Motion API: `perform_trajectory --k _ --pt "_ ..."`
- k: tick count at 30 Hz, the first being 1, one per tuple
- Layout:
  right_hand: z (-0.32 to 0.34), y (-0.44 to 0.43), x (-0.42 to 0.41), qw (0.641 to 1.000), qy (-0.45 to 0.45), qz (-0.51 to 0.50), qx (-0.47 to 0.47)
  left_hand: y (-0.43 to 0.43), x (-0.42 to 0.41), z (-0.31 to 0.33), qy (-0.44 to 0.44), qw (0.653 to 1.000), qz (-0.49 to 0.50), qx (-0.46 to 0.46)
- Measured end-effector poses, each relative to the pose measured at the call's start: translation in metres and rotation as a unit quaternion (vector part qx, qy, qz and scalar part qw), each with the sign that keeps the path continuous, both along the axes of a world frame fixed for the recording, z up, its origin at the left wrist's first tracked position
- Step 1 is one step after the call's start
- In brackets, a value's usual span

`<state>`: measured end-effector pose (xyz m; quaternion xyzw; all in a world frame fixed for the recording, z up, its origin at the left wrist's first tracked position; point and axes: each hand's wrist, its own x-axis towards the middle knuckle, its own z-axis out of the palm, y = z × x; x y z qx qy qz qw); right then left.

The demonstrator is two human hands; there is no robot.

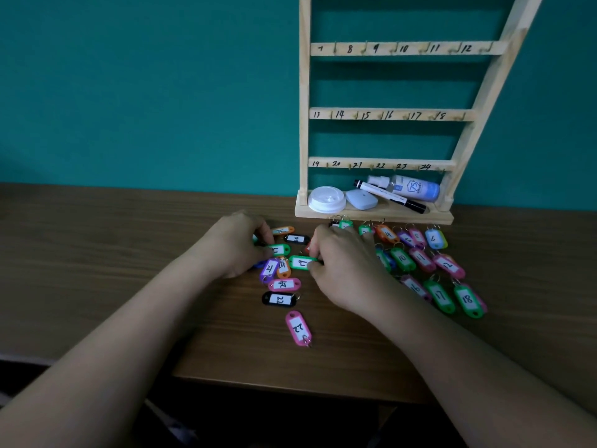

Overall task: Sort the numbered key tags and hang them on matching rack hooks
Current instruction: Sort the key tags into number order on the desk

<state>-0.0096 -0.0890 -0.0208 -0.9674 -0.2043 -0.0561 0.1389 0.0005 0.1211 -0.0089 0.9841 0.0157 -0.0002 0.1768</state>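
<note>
Working at a brown wood-grain bench [129,253], the person has both hands down among loose plastic key tags. The right hand [344,266] has its fingers curled, and thumb and fingertips meet on the right end of a green plastic key tag marked 19 [302,262], which lies flat on the bench; the grip is closed to a pinch on that end, with the rest of the tag projecting left of the hand. The left hand [237,250] is also curled, its fingertips covering the left end of a second green key tag [278,250] just above tag 19; whether this grip actually clamps the tag cannot be told. Between and below the hands lie a purple tag marked 21 [269,269], a pink tag marked 24 [283,284], a black tag marked 22 [279,299] and, nearer the bench edge, a pink tag marked 23 [298,328]. Right of the right hand, tags lie in ordered rows, including a blue tag marked 6 [433,239], a pink tag marked 12 [448,265] and a green tag marked 18 [467,299]. Behind them a pale wooden rack [403,114] stands against the teal wall, its bars numbered 7 to 24 beside bare hooks. Its base holds a white round lid [326,198], a black-capped marker [387,195] and a spray bottle [410,188].
</note>
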Motion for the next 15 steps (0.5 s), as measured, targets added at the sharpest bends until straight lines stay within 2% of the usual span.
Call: perform_trajectory --k 6,10,15 --pt "0.002 -0.011 -0.001 0.992 0.004 0.022 0.123 0.001 -0.006 0.004 -0.035 0.997 0.011 -0.068" --pt "0.011 -0.024 0.000 0.983 0.033 -0.003 0.183 0.003 -0.012 0.010 -0.079 0.985 -0.038 -0.152" --pt "0.013 -0.038 0.000 0.967 0.052 -0.013 0.250 -0.018 -0.031 0.020 -0.009 0.966 -0.104 -0.235"
